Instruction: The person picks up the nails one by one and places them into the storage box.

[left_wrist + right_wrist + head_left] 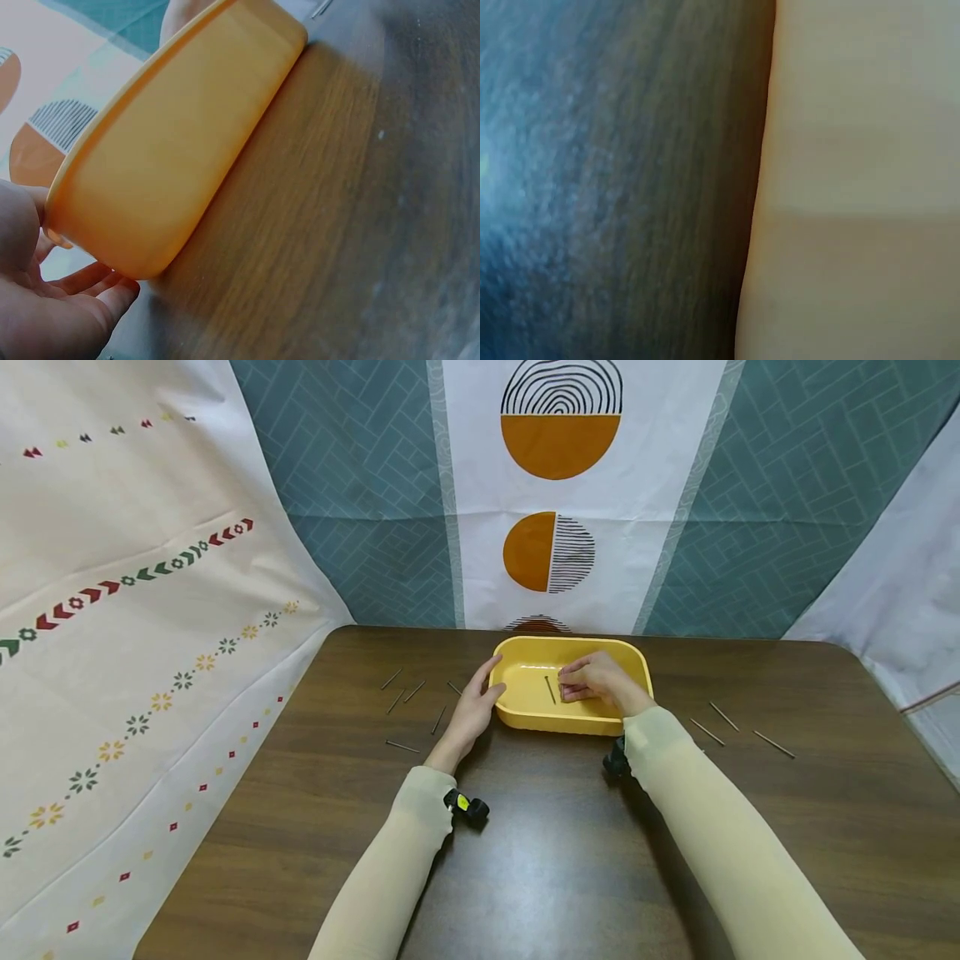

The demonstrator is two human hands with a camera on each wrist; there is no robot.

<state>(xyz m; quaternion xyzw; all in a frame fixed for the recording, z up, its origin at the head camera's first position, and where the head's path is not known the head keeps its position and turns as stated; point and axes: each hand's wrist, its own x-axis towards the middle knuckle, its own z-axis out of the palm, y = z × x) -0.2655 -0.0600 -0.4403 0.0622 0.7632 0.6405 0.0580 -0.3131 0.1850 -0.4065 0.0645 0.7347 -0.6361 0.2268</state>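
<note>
A yellow plastic tray (555, 723) stands near the table's far edge. At its left end, my left hand (470, 714) holds the wall, thumb at the rim and fingers against the outside. The left wrist view shows this hand (56, 289) beside the tray's outer wall (172, 142). My right hand (596, 681) reaches over the near rim into the tray. Its fingertips pinch what looks like a nail, mostly hidden, close over the tray floor. Just left of them, one nail (550, 690) lies in the tray. In the right wrist view, only a pale sleeve (855, 172) and table surface show.
Several loose nails (402, 747) lie scattered on the brown table (540, 860) left of the tray. More nails (773, 744) lie to its right, partly beside the right sleeve. A patterned cloth (360, 485) hangs behind the table, and a white cloth (150, 652) borders its left side.
</note>
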